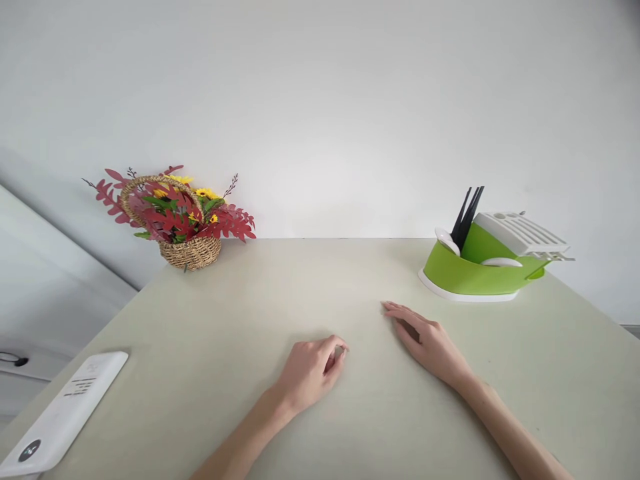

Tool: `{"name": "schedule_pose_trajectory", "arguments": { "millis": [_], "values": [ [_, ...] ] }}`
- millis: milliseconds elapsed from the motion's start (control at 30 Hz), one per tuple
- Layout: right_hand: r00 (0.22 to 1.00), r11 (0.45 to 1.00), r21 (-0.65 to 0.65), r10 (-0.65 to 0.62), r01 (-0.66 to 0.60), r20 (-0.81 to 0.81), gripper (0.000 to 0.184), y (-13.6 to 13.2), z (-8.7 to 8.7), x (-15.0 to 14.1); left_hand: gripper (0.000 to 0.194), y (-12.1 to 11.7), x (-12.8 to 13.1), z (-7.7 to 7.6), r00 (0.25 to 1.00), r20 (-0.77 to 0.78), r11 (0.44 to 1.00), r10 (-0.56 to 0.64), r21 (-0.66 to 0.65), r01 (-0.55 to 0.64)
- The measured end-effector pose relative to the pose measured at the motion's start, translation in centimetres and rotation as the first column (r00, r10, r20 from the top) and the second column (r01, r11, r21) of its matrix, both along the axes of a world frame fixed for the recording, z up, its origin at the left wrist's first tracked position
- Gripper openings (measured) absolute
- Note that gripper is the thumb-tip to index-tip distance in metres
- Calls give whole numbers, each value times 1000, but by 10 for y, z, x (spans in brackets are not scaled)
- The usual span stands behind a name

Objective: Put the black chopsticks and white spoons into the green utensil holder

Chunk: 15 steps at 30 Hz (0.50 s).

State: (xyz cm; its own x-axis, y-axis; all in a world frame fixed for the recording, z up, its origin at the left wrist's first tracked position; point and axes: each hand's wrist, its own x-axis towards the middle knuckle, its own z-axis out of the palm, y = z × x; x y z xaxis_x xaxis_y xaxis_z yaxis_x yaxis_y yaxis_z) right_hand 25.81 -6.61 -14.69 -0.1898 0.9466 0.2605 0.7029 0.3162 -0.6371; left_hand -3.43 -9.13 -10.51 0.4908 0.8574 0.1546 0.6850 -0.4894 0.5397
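Observation:
Both my hands rest on a pale beige table [300, 280]. My left hand [310, 373] lies near the middle with its fingers loosely curled under, and nothing shows in it. My right hand [425, 340] lies flat beside it, fingers stretched out toward the far left, holding nothing. The two hands are apart and touch no object. Closest to my right hand is a green dish rack [470, 270] at the far right, which holds black utensils [467, 213], a white spoon [447, 241] and a white slotted tray [523, 233].
A wicker basket [190, 252] of red leaves and yellow flowers stands at the table's far left corner by the white wall. A flat white device [65, 413] lies along the left edge near me. The table drops off at left and right.

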Motion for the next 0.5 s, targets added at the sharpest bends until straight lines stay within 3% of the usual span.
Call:
{"name": "schedule_pose_trajectory", "arguments": {
  "millis": [500],
  "values": [
    [999, 1000, 29, 8, -7, -44, 27, -1, 5, -1, 20, 1, -1, -1, 1000, 7, 1000, -17, 16, 17]
  ]
}}
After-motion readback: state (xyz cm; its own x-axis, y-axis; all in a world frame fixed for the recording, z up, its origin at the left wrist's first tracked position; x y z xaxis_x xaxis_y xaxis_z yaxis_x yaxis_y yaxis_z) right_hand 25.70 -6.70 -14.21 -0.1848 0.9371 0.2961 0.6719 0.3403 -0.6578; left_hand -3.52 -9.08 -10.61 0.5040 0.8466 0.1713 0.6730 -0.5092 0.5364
